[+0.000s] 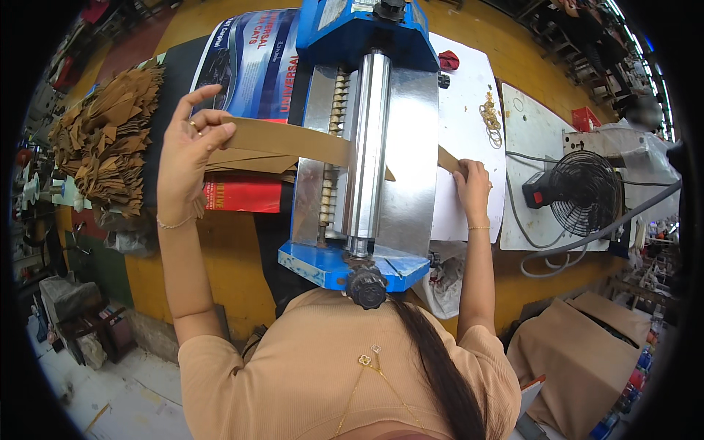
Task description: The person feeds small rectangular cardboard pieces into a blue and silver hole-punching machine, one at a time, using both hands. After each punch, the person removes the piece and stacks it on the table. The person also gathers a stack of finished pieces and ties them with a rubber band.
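My left hand (192,143) pinches the left end of a long tan strip (290,138) between thumb and fingers, its index finger raised. The strip runs right into a blue-framed roller machine (352,275), under its shiny steel roller (370,139). On the machine's right side, my right hand (473,187) has its fingertips on the end of a tan piece (446,159) that sticks out past the metal plate. Whether this is the same piece as the strip is hidden by the machine. More tan pieces (253,161) lie below the strip, near my left hand.
Bundled tan cut pieces (110,139) are heaped at the far left. Black knobs (367,287) stick out at the machine's near end. On the right are rubber bands (490,121), a red scrap (449,60), and a black fan (587,194) with a grey cable (623,233).
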`<state>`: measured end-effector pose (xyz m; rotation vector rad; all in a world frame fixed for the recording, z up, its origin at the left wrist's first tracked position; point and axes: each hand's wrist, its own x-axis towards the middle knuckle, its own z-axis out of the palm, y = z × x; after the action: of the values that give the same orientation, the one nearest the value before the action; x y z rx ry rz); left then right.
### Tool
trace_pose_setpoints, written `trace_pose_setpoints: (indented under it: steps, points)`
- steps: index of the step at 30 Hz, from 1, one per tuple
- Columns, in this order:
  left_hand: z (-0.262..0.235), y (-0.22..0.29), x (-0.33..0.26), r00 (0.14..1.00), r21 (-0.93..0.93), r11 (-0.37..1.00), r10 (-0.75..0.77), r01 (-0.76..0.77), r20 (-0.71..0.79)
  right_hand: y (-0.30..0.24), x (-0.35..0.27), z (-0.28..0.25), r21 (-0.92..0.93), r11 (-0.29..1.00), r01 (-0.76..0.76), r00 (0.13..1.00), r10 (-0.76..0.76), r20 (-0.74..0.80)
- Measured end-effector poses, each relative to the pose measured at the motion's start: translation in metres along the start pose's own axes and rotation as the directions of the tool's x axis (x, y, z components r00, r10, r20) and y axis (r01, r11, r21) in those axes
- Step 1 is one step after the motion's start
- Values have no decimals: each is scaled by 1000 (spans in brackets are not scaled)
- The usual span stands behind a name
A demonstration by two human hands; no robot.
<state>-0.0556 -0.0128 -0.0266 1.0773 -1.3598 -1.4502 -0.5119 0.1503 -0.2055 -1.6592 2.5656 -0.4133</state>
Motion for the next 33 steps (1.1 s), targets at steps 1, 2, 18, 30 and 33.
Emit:
trace_pose_setpoints:
  steps: [1,2,18,30,33]
  points:
    - [-2,4,-2,1000,0,1000,16,-16,-27,0,2,-2,28,999,-21,1000,21,6]
    - [-4,8,-4,999,31,999,33,-32,-43,-1,4,-3,42,998,-43,999,43,8]
    - [-30,71,-15,945,378,907,271,-187,-183,-1,18,-11,305,942,-143,985,106,135]
    - [-46,53,-10,907,395,885,353,-245,-228,3,13,-17,179,967,-179,977,154,144]
    - [-77,9,-16,912,348,923,278,-167,-302,-1,13,-21,213,967,-142,988,124,96]
